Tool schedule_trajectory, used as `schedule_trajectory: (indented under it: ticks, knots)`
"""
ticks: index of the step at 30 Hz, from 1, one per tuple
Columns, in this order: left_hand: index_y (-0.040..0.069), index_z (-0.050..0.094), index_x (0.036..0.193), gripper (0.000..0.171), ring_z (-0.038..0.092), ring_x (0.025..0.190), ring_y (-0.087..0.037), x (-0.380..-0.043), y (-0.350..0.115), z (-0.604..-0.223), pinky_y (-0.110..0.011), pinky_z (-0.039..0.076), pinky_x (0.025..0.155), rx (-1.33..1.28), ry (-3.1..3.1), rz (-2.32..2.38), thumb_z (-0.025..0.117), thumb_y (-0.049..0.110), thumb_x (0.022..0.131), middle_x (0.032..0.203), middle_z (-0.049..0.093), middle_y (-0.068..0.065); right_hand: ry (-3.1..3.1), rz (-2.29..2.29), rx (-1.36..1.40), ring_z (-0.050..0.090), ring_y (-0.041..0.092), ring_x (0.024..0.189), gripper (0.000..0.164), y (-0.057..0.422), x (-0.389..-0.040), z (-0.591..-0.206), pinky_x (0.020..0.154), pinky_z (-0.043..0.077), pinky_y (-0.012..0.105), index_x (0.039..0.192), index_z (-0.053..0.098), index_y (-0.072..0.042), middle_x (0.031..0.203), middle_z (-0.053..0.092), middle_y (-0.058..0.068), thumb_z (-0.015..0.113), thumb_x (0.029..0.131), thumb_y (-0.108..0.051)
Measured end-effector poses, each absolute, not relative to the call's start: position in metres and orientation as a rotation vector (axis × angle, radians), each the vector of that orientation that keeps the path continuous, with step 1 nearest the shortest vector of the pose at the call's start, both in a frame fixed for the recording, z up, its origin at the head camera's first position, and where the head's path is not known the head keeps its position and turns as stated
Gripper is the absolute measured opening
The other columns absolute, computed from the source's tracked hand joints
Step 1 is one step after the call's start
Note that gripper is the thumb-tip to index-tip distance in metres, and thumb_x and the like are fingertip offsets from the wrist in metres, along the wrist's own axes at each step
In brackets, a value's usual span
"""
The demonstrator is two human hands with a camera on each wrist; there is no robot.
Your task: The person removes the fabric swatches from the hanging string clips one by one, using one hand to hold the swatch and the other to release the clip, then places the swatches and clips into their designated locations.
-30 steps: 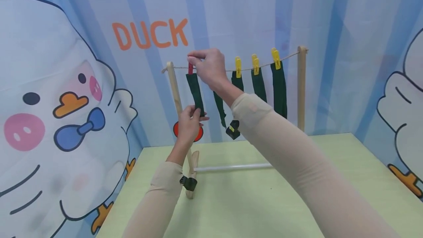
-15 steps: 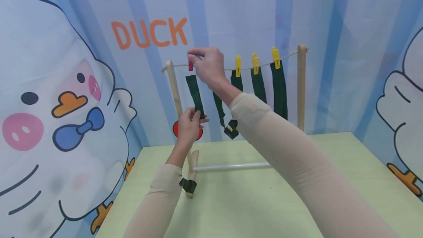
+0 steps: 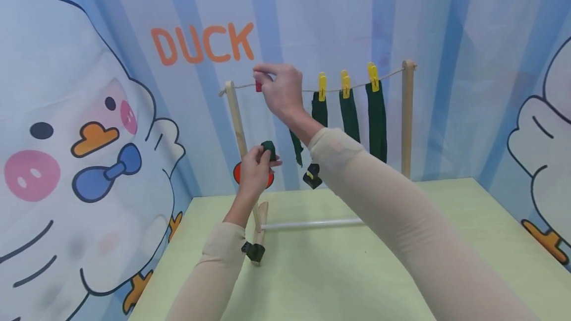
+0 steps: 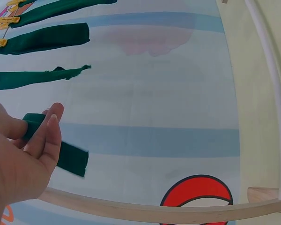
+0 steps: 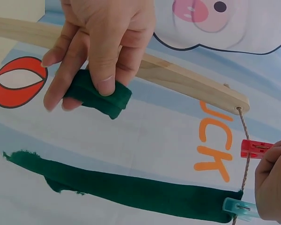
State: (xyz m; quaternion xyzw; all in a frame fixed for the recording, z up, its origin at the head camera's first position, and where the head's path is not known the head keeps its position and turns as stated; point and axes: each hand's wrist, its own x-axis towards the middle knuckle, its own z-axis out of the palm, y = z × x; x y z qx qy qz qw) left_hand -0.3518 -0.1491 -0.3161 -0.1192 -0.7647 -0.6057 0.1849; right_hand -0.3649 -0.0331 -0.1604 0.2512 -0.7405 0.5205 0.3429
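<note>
My left hand (image 3: pixel 254 172) pinches a dark green cloth strip (image 4: pixel 74 159), which is folded over the fingers with its ends drooping. High at the line's left end, my right hand (image 3: pixel 283 90) pinches a red clothespin (image 5: pixel 256 148). Its tip is at the string (image 5: pixel 245 124); whether it clamps the string I cannot tell. Beside it, a light blue clothespin (image 5: pixel 239 207) holds another green strip (image 5: pixel 131 187) with a ragged lower end. The right hand hides that clothespin in the head view.
Several yellow clothespins (image 3: pixel 345 84) hold green strips (image 3: pixel 376 123) farther right. Two wooden posts, left (image 3: pixel 236 118) and right (image 3: pixel 407 118), carry the string. A white bar (image 3: pixel 312 224) runs low across the pale table (image 3: pixel 334 271), before a printed backdrop (image 3: pixel 200 128).
The cloth strip's top came away from the red clothespin, then flopped down over the left hand. The right hand stays at the string with the clothespin; the left hand barely moved.
</note>
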Motion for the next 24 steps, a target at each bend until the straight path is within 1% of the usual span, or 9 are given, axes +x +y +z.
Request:
schedule_trajectory:
  ticks: [3,7,12,15,18,20,24]
  knots:
    - [-0.001,0.056,0.114,0.021,0.072,0.096,-0.026,-0.350,-0.148,-0.317,-0.025,0.053,0.071,-0.321,-2.164,-1.694,0.045,0.017,0.108,0.107,0.068,-0.017,-1.881,1.385,0.633,0.046,0.019,0.054,0.023,-0.035,-0.366,-0.161,0.054,0.036,0.026,0.117,0.075,-0.008,0.106,0.074,0.006,0.063,0.100,-0.018]
    - [0.000,0.056,0.114,0.022,0.072,0.096,-0.026,-0.350,-0.149,-0.317,-0.024,0.053,0.071,-0.316,-2.160,-1.698,0.045,0.017,0.108,0.107,0.068,-0.017,-1.866,1.445,0.606,0.043,0.020,0.053,0.023,-0.035,-0.368,-0.161,0.051,0.033,0.027,0.117,0.075,-0.009,0.107,0.074,0.005,0.064,0.099,-0.018]
    - [-0.001,0.056,0.110,0.020,0.072,0.095,-0.028,-0.350,-0.149,-0.317,-0.023,0.053,0.070,-0.323,-2.134,-1.727,0.046,0.016,0.108,0.105,0.067,-0.018,-1.895,1.532,0.589,0.044,0.020,0.053,0.024,-0.031,-0.369,-0.161,0.049,0.034,0.027,0.118,0.075,-0.009,0.108,0.074,0.003,0.064,0.099,-0.019]
    - [-0.001,0.056,0.110,0.020,0.071,0.097,-0.030,-0.350,-0.149,-0.317,-0.022,0.053,0.069,-0.337,-2.129,-1.739,0.046,0.016,0.108,0.107,0.067,-0.021,-1.899,1.569,0.595,0.050,0.019,0.057,0.024,-0.029,-0.368,-0.161,0.051,0.038,0.026,0.117,0.074,-0.007,0.106,0.074,0.005,0.064,0.099,-0.018]
    - [-0.001,0.056,0.112,0.021,0.071,0.097,-0.030,-0.350,-0.148,-0.317,-0.023,0.052,0.069,-0.349,-2.132,-1.743,0.045,0.016,0.108,0.108,0.067,-0.022,-1.910,1.582,0.595,0.053,0.019,0.061,0.023,-0.027,-0.368,-0.161,0.051,0.039,0.026,0.116,0.075,-0.006,0.100,0.073,0.007,0.063,0.099,-0.017]
    - [-0.001,0.056,0.113,0.022,0.071,0.098,-0.030,-0.349,-0.147,-0.317,-0.023,0.053,0.069,-0.352,-2.136,-1.740,0.045,0.017,0.108,0.108,0.067,-0.022,-1.924,1.570,0.590,0.056,0.018,0.068,0.022,-0.026,-0.368,-0.161,0.054,0.040,0.026,0.115,0.075,-0.006,0.100,0.073,0.007,0.063,0.100,-0.017]
    - [-0.001,0.057,0.113,0.022,0.071,0.097,-0.028,-0.350,-0.147,-0.317,-0.024,0.053,0.070,-0.349,-2.141,-1.726,0.046,0.017,0.108,0.107,0.068,-0.019,-1.936,1.544,0.571,0.057,0.016,0.076,0.023,-0.024,-0.368,-0.160,0.054,0.038,0.027,0.116,0.075,-0.007,0.105,0.073,0.005,0.063,0.100,-0.018]
